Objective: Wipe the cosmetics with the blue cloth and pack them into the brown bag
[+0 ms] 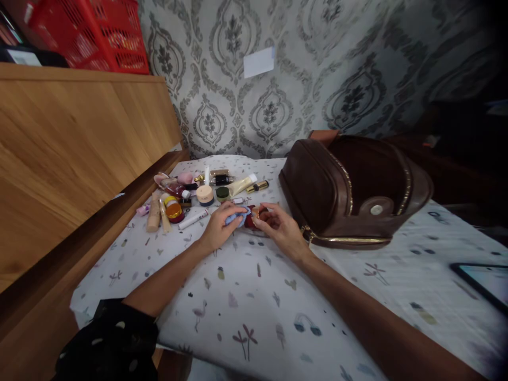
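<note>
Clamping a blue band (239,217), the left hand (218,226) borders open cloth (248,288), grip of the right hand (284,230) unclear.

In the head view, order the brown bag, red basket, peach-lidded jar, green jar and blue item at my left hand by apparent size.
1. Brown bag
2. Red basket, cropped by the frame
3. Peach-lidded jar
4. Green jar
Unranked: blue item, partly covered by the left hand.
</note>
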### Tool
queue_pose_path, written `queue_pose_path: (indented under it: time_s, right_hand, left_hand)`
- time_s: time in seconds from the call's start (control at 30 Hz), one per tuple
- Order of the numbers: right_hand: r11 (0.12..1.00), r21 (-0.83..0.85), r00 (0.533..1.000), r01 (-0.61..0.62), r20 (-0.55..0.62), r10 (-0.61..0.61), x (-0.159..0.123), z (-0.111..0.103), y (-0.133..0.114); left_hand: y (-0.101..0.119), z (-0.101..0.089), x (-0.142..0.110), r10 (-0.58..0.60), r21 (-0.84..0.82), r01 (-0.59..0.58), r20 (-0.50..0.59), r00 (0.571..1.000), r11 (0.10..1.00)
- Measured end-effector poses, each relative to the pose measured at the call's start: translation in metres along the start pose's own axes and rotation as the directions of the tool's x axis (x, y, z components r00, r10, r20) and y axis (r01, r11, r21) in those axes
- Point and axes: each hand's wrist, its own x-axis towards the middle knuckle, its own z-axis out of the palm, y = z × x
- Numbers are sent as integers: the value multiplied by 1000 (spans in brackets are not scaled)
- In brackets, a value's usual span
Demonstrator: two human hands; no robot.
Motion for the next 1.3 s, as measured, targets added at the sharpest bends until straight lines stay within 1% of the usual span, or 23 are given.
queue_pose_path:
  time_s: [0.1,0.17,0.23,0.33,0.47,0.6,0.67,0.73,0.8,0.9,1.0,1.07,1.2,1.3]
  right_hand:
    - [994,52,995,-92,33,91,-2,0,-6]
    - [987,34,988,-155,28,154,-2,-2,-10]
    - [982,-8,982,-190,12,190,-2,-4,-13]
    - [984,-41,985,-174,-1,174,-2,-6,-14]
    - [992,22,992,-123,10,122,-1,-6,-12]
    - [988,77,990,-132,57,128,0,-5,-11]
    - [986,80,988,-149,48,145,0,-5,-11]
    - [984,42,985,-172,19,171,-1,-5,-12]
    - [980,-40,981,-195,-1,195,-2,-5,-14]
    - [968,-143,978,-206,0,208,-3,-7,-19]
    - [968,-161,981,-192,7,196,-3,-9,-21]
    - [974,-129,981,-187,26,192,-2,-10,-19]
    - [980,5,976,-197,99,196,0,-12,-14]
    - [979,55,973,-194,141,185,0,-13,-13]
  left_hand:
    - [3,-2,1,32,-13,-31,8,999,999]
    - [5,-2,1,41,-8,-41,18,999,999]
    - [7,-1,1,37,1,-37,33,999,999]
    - [9,0,1,17,9,-18,49,999,1000]
    - [7,0,1,14,14,-15,50,999,1000]
    - [3,0,2,23,9,-23,30,999,1000]
    - [2,0,1,30,15,-31,28,999,999]
    - [4,0,1,42,21,-43,29,999,999]
    - [7,-1,1,53,22,-53,33,998,998]
    - [10,-1,1,61,26,-62,46,997,998]
    - [10,0,1,58,35,-59,52,997,998]
    - [8,0,0,53,41,-55,52,997,998]
    - [3,0,1,49,59,-51,37,998,997]
    - [1,-1,1,55,67,-57,31,998,996]
